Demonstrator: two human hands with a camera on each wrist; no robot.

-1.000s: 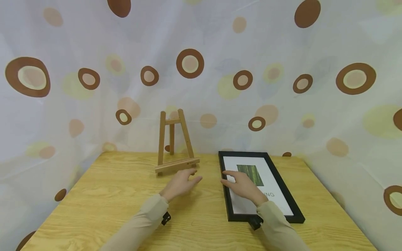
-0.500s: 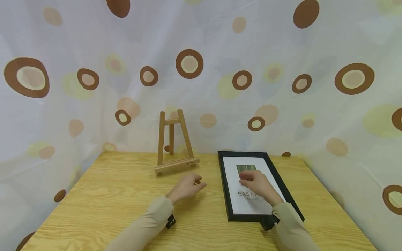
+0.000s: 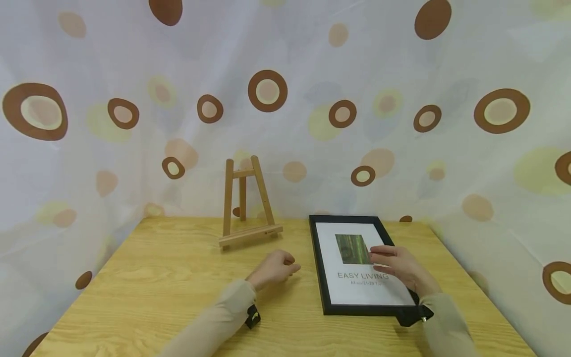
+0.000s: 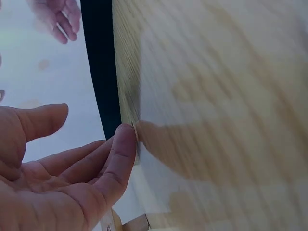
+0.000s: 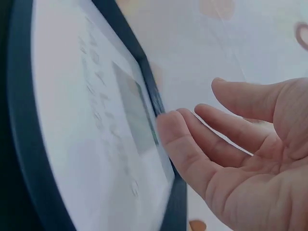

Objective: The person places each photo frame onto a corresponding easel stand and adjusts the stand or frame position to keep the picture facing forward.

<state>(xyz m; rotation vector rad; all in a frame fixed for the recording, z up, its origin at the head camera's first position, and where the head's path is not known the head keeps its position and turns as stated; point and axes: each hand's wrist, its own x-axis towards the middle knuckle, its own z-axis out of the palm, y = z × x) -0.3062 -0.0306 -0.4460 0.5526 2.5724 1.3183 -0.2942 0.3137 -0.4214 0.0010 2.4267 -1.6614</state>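
Note:
A black-bordered picture frame (image 3: 357, 293) lies flat at the right, face up, showing a green picture and the words "EASY LIVING". My right hand (image 3: 403, 267) hovers over its right side, fingers loosely bent and holding nothing. In the right wrist view the fingertips (image 5: 172, 124) overlap the frame's black edge (image 5: 154, 91), with the thumb apart. My left hand (image 3: 273, 269) is low over the table, left of the frame, its fingers loosely curved around nothing. A small wooden easel (image 3: 251, 235) stands behind it, with a ledge across its front.
The wood-grain table (image 3: 147, 282) reaches back to a pale curtain (image 3: 303, 144) with brown and yellow circles. A black wrist camera (image 3: 253, 316) sits under the left cuff, and another wrist camera (image 3: 412, 315) overlaps the frame's front edge.
My right hand has moved right across the frame, uncovering the picture and lettering. My left hand has shifted slightly right and toward me. Frame and easel stay put.

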